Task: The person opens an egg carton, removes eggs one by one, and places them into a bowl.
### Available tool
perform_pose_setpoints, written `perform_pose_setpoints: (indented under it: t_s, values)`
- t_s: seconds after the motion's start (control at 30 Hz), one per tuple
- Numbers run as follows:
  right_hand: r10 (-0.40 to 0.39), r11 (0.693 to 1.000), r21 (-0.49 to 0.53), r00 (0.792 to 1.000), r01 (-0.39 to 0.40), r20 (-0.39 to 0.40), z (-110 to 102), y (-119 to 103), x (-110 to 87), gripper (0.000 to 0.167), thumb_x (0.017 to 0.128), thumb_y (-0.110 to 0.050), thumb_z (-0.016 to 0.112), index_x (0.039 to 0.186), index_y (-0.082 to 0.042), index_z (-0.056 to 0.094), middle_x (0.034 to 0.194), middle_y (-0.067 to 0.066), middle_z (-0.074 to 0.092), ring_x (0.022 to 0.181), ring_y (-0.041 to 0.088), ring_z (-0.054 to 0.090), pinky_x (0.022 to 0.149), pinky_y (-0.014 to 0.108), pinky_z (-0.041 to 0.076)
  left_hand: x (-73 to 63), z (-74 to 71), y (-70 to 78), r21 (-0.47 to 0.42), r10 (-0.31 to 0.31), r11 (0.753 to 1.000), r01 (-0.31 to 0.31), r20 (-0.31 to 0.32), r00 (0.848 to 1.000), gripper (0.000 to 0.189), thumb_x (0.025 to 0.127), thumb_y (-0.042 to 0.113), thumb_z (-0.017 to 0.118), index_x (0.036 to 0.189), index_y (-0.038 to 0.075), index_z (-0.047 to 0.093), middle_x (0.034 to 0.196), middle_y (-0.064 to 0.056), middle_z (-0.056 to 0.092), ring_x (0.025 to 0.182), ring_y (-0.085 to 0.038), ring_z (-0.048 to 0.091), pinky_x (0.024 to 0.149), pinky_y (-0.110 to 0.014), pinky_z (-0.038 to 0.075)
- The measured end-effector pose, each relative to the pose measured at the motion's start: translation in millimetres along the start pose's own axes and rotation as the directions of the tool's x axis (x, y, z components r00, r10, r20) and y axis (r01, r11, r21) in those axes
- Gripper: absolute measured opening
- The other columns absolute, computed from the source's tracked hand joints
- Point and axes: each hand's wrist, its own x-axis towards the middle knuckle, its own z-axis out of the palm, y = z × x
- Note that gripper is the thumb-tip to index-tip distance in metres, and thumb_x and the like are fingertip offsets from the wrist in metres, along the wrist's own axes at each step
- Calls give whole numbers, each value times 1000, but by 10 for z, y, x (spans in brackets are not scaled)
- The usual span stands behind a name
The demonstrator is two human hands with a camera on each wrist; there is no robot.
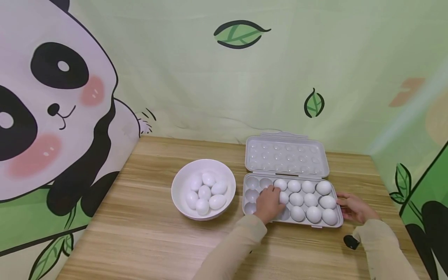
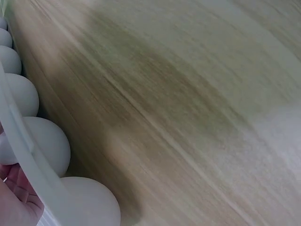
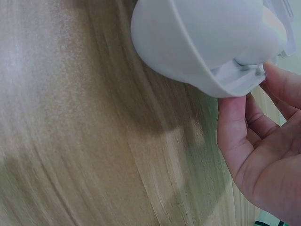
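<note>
A grey plastic egg box [image 1: 308, 224] lies with its lid [image 1: 287, 154] folded back, white eggs filling most cups on its right side. Over its left part, my left hand [image 1: 269, 203] has its fingers curled on an egg [image 1: 284, 198] in the middle row; the left wrist view shows an egg [image 2: 6, 149] beside that palm. My right hand [image 1: 357, 208] grips the box's right end, thumb at the rim and fingers [image 3: 231, 127] beneath it. Cups at the left end hold no eggs, and the left hand hides some of them.
To the left of the box stands a white bowl [image 1: 178, 194] with several white eggs [image 1: 204, 193] in it. Both rest on a wood-grain table [image 1: 140, 233]. A printed panda backdrop [image 1: 175, 77] rises behind. Something small and black [image 1: 351, 242] shows by the right wrist.
</note>
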Motion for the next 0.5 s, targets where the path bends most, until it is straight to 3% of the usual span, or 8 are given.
perform_pose_setpoints:
  t_s: [0.17,0.27,0.4,0.5]
  values:
    - [4,1000,-7,1000,-4,-2,-3,0,5,46,86,-18,55,127,-6,37,76,-7,57,71,9,54,65,25,47,15,-16,-39,-69,-11,998,11,2,1000,41,71,45,64,101,18,58,97,2,56,86,-13,53,64,-25,44]
    - [2,1000,-17,1000,-2,3,-7,-1,5,49,86,-18,54,129,-5,34,76,-8,57,71,9,54,65,25,47,28,-55,-49,-198,-57,978,58,11,998,37,68,43,64,92,16,59,86,2,57,75,-12,53,57,-24,41]
    - [-1,1000,-25,1000,1,10,-3,-6,-2,55,87,-18,53,132,-2,26,76,-8,56,72,9,54,65,25,47,53,-149,-52,-420,-144,894,155,57,988,33,64,38,66,83,13,55,73,2,55,62,-12,48,52,-23,38]
    - [-3,1000,-17,1000,3,17,0,-9,-6,49,86,-18,54,129,-4,33,77,-8,56,72,9,54,65,25,47,88,-237,-55,-495,-179,845,204,97,979,34,65,37,66,84,11,53,73,1,54,61,-13,47,54,-22,39]
